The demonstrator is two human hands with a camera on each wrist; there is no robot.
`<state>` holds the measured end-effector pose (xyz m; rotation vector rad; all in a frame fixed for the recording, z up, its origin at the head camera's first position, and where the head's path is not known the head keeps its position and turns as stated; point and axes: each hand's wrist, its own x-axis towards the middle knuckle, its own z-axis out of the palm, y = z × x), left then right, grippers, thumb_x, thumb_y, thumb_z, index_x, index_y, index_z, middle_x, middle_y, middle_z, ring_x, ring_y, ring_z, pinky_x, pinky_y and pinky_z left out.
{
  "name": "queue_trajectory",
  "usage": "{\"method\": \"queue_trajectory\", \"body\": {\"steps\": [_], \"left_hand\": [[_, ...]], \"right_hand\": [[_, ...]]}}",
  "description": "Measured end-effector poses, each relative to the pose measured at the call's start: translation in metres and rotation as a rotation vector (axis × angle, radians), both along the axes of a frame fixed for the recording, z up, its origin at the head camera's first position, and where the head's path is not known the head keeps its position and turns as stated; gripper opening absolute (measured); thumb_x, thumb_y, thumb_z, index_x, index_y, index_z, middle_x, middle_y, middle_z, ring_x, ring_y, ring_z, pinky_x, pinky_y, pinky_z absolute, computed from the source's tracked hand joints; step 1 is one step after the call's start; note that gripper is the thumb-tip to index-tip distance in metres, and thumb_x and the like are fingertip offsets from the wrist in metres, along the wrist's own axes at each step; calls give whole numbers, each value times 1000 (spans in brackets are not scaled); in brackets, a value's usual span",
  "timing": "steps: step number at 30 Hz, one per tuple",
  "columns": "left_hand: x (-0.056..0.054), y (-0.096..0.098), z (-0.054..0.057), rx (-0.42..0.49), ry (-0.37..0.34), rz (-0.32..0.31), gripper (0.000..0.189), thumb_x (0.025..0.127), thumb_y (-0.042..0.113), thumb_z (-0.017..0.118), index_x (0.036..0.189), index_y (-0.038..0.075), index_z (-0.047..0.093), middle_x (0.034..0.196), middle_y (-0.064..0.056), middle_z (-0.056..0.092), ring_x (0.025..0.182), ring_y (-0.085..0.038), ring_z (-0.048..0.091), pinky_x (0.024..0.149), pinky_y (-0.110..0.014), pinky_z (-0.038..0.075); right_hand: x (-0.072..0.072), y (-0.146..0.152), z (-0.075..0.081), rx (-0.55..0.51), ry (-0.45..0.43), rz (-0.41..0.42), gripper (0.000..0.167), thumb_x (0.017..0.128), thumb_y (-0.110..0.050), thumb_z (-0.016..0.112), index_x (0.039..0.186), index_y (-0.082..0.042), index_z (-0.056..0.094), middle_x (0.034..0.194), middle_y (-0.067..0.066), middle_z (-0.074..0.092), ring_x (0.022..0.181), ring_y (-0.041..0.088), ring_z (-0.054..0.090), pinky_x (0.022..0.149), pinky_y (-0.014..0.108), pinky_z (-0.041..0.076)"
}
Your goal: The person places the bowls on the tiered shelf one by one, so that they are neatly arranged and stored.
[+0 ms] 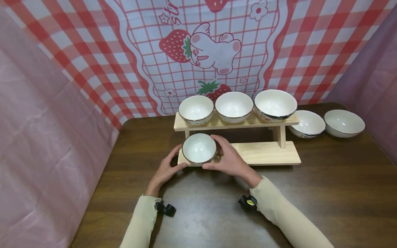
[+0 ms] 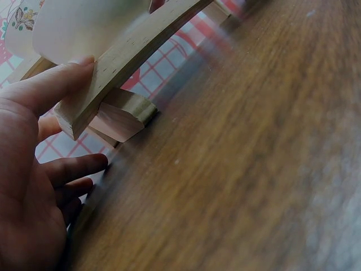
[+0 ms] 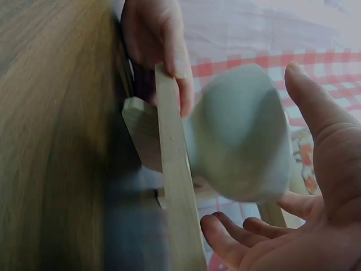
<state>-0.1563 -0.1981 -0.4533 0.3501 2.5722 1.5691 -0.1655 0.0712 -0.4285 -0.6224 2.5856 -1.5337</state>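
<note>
Probably ceramic, the small white bowl (image 1: 199, 148) should handle as light, rigid, slick and easily chipped; it is best held by the outer wall from both sides. It is set on the lower shelf, at the left end of the wooden stand (image 1: 266, 153). The right hand (image 1: 231, 159) is spread loosely around it; the left hand (image 1: 165, 171) is held loose at the stand's end, thumb touching the board. Three bowls (image 1: 234, 106) are lined along the stand's top.

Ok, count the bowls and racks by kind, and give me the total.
Round white ceramic-looking bowls: 6
Two-tier pale wooden rack: 1
Total: 7
</note>
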Motion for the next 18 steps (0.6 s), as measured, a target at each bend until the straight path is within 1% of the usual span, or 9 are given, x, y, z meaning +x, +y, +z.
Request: {"method": "queue_trajectory", "body": {"steps": [4,9,12,16,18], "left_hand": [[2,0,2,1,1,2,74,88,10,74,153,5,38,152,-23,48,146,-37,39,119,-58,24],[2,0,2,-2,-6,10,74,88,9,73,153,4,39,152,-22,48,146,-36,38,119,-58,24],[-4,-3,-10,-7,-3,12,75,88,9,74,154,6,37,154,-21,46,147,-36,37,120,-58,23],[-14,-8,-31,-1,5,12,78,88,11,75,156,11,36,155,-18,46,148,-34,36,121,-59,20],[-16,-9,-35,-2,11,10,78,88,13,75,156,15,37,154,-15,48,148,-32,37,121,-59,21]], "right_hand": [[3,13,2,-14,-11,-16,103,72,-29,91,154,-7,33,154,19,39,131,36,54,101,51,51],[6,30,3,-23,11,-26,96,74,-26,90,152,-6,37,152,19,42,133,38,53,103,52,50],[9,39,3,-26,33,-32,90,75,-24,89,149,-5,41,150,19,45,133,39,52,103,52,50],[12,51,3,-16,60,-54,84,76,-22,88,146,-6,45,148,18,48,131,39,53,102,53,51],[14,56,3,-8,71,-69,83,76,-21,88,146,-6,46,148,18,49,131,39,54,101,54,51]]}}
